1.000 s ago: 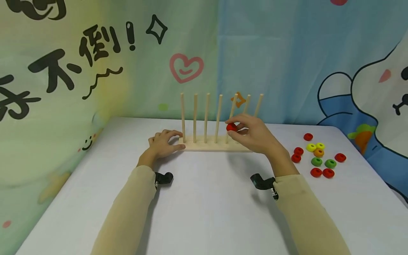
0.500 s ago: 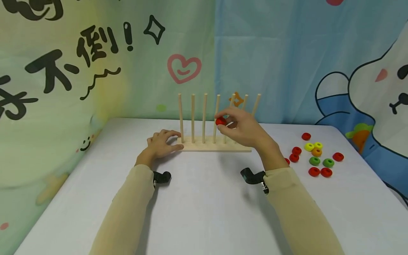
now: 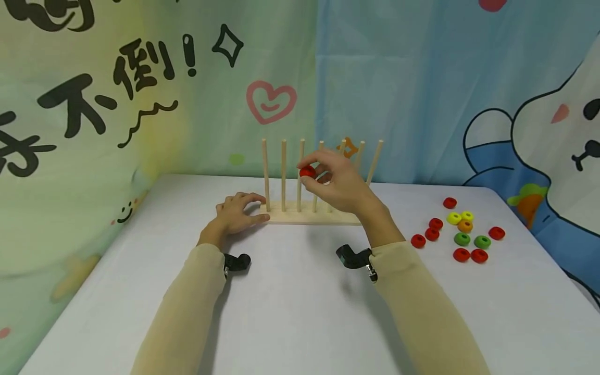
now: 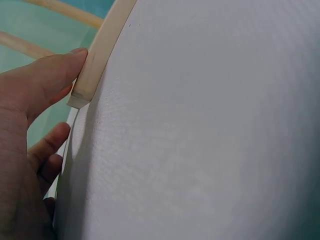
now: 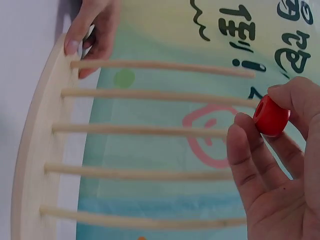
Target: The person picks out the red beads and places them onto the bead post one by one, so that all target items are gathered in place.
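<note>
A pale wooden peg rack (image 3: 309, 215) with several upright rods stands on the table. My left hand (image 3: 239, 212) grips its left end, thumb (image 4: 62, 75) against the base and index finger behind. In the head view my right hand (image 3: 338, 179) is raised in front of the rods, pinching a red bead (image 3: 307, 172) between thumb and fingers. The right wrist view shows the bead's hole (image 5: 260, 109) facing the rods, with the bead close to the upper part of a rod (image 5: 165, 96). No beads show on the visible rods.
Loose beads lie on the table at the right: several red beads (image 3: 479, 255), two yellow beads (image 3: 453, 218), an orange bead (image 3: 465, 226) and two green beads (image 3: 482, 241). A printed curtain (image 3: 394, 78) hangs behind the white table (image 3: 290, 307).
My right hand has moved left and slightly up along the rods, carrying the red bead. The left hand stays on the rack's end.
</note>
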{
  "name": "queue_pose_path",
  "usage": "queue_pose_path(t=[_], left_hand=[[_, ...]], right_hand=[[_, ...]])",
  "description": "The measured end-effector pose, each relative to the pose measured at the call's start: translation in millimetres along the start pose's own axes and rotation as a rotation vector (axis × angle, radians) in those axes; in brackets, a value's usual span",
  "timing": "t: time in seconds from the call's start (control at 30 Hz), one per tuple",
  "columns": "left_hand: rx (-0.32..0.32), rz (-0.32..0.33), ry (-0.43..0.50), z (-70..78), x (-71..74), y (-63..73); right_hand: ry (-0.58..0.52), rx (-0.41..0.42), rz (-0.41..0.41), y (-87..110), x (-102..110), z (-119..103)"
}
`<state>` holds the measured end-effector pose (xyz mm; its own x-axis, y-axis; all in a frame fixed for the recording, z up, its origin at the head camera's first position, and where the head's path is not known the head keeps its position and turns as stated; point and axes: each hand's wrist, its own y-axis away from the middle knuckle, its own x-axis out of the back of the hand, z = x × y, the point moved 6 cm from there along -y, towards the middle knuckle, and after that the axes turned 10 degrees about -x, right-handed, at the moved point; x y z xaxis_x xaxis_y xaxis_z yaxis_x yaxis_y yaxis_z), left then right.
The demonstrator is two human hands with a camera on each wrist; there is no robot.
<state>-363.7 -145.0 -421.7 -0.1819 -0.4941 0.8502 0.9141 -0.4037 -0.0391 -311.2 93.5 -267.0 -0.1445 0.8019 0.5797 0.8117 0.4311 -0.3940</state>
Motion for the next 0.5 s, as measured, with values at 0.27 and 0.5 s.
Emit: queue_pose_path(t=[0.27, 0.5], left_hand=[[0.006, 0.006, -0.01, -3.2, -0.8, 1.4], [-0.001, 0.008, -0.007, -5.6, -1.8, 0.8]], right_hand=[[-0.059, 0.07, 0.015, -12.6, -13.3, -12.8], [-0.103, 0.063, 0.03, -20.4, -20.8, -16.8]])
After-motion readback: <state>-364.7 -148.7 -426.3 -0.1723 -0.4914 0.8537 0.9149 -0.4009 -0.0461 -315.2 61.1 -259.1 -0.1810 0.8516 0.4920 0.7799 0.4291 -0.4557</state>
